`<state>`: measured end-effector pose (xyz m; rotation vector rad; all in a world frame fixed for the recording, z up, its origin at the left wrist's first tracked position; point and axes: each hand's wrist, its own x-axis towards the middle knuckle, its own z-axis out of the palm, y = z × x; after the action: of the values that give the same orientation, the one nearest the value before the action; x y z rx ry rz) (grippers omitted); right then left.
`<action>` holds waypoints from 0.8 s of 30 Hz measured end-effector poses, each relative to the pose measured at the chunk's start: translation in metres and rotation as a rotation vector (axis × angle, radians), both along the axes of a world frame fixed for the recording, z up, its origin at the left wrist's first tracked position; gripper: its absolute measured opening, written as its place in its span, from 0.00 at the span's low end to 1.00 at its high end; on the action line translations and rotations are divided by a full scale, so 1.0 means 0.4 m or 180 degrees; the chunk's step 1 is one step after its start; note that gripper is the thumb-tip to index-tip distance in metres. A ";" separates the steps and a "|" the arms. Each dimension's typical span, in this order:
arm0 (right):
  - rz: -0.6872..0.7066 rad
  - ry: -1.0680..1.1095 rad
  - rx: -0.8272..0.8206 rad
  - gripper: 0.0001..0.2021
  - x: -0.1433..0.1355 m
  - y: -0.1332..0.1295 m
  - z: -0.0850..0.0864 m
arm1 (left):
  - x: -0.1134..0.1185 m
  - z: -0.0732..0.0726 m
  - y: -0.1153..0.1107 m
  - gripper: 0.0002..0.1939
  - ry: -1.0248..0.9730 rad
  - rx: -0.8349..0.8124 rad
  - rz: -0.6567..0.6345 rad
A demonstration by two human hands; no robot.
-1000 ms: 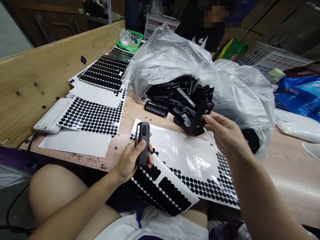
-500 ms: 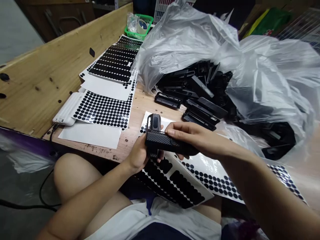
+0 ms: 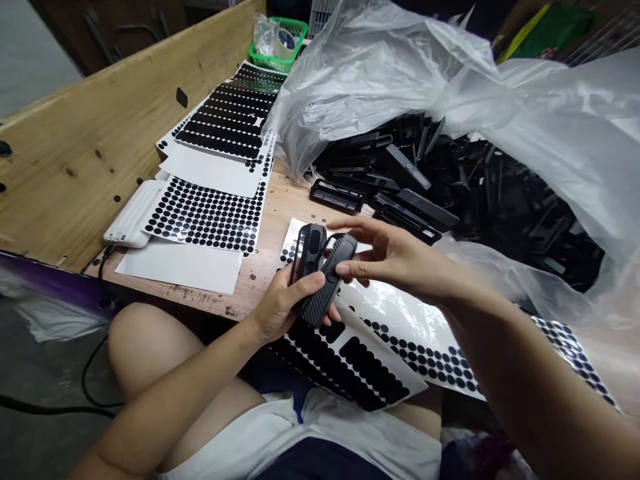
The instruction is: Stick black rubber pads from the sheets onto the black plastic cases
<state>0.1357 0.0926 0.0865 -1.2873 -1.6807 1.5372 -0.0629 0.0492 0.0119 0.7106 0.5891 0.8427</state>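
Note:
My left hand (image 3: 275,303) is closed around two black plastic pieces with a carbon-fibre pattern, its thumb pressing across them. The rear piece (image 3: 313,241) stands upright, with an oval pad near its top and a thin frame along its left side. In front of it the other piece (image 3: 323,300) is tilted to the right. My right hand (image 3: 403,263) pinches the upper right part of this front piece between thumb and fingers. Below both hands, a sheet of black stickers (image 3: 365,373) slopes from the table edge over my lap.
A clear plastic bag (image 3: 370,73) spills many black plastic parts (image 3: 480,180) onto the table. Sheets of round black stickers (image 3: 205,217), a white power bank (image 3: 135,213) with a cable and a green basket (image 3: 295,33) are to the left, along a wooden board (image 3: 120,113).
The front piece has turned from lying crosswise to slanting up beside the rear one. My right hand has shifted to its upper end. The bag's opening shows more parts.

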 end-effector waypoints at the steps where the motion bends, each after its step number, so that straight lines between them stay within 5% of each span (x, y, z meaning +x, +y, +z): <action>1: -0.0295 0.0042 0.0134 0.36 -0.002 0.000 -0.011 | -0.001 0.002 -0.001 0.27 0.0057 0.0026 0.0066; 4: -0.0765 -0.0427 0.0570 0.25 -0.003 -0.003 -0.055 | -0.003 0.006 -0.003 0.21 0.0107 -0.0004 0.0340; 8: -0.0239 -0.1722 0.1401 0.09 -0.010 -0.012 -0.120 | -0.004 0.005 0.002 0.21 0.0036 -0.0121 0.0462; 12: 0.0048 -0.2025 0.1679 0.07 -0.037 0.003 -0.146 | -0.003 0.004 0.006 0.23 0.0018 -0.0189 0.0463; 19: 0.0265 -0.1698 0.1318 0.05 -0.033 0.048 -0.130 | 0.000 0.005 0.005 0.26 -0.0040 -0.0224 0.0456; 24: -0.0746 0.0042 -0.0046 0.16 -0.011 -0.010 -0.103 | 0.001 0.003 0.005 0.29 -0.0066 -0.0241 0.0482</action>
<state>0.1313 0.0888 0.0453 -1.4224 -1.4546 1.4178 -0.0625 0.0514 0.0130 0.5930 0.6589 0.9620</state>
